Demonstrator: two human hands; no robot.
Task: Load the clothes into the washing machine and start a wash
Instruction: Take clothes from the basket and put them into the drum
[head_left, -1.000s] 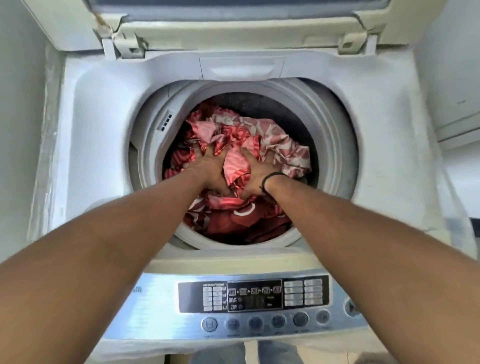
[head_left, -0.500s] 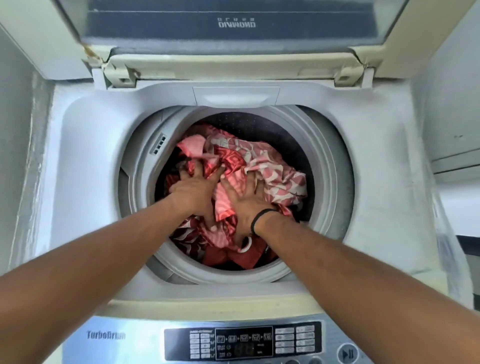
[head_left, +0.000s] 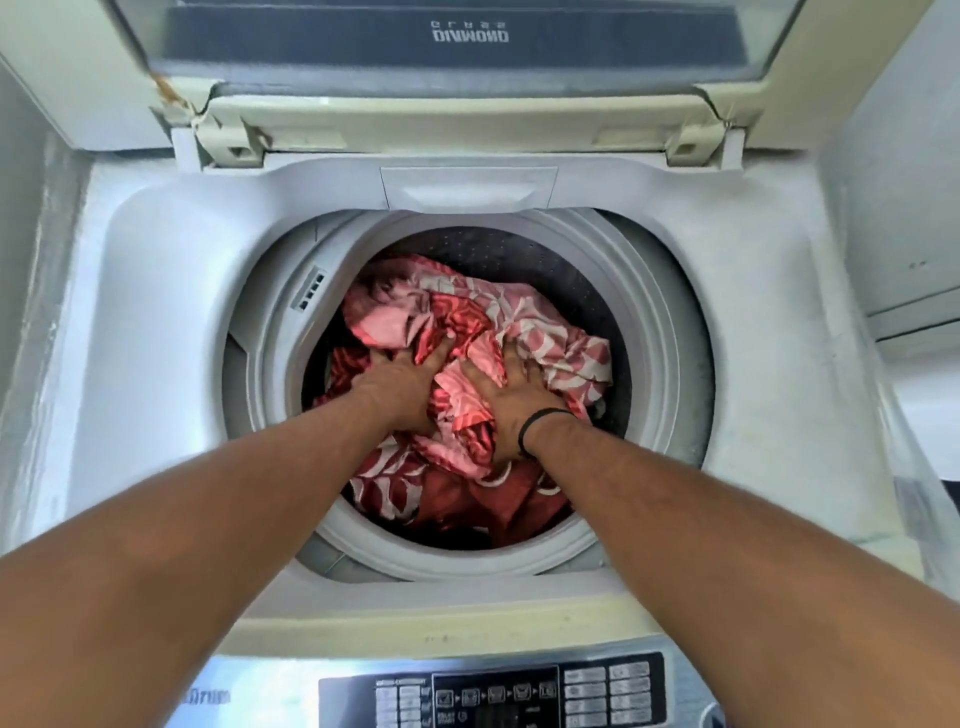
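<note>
Top-load washing machine (head_left: 156, 322), white body, fills the view; lid (head_left: 457, 47) up at the far side w/ glass panel. Below the opening, nr bottom edge: control panel (head_left: 493, 699) w/ display and button grid, partly cut off by frame.

Drum (head_left: 524, 260), dark perforated wall, grey balance ring round the mouth. Inside: the clothes (head_left: 545, 332), a bunched red/pink/white patterned load, piled to approx. the drum's upper part, heaped higher toward far-right, darker red fabric nr the front. Nothing else visible in drum; water level can't be told.

Both forearms reach in from the near side. Left hand (head_left: 400, 384): palm down on the pile, fingers spread and sunk into folds, pressing, not gripping as far as seen. Right hand (head_left: 511, 400): same, flat w/ spread fingers on the fabric, a ridge of cloth bunched between the two hands. Black band (head_left: 540, 421) on right wrist.

Step in hand, by judgement: loading nearly done; person is packing the load down into the drum. Next move prob. calls for both hands out, lid swung shut, then power/programme/start on the panel. Watch: no cloth should ride over the ring when the lid closes.
</note>
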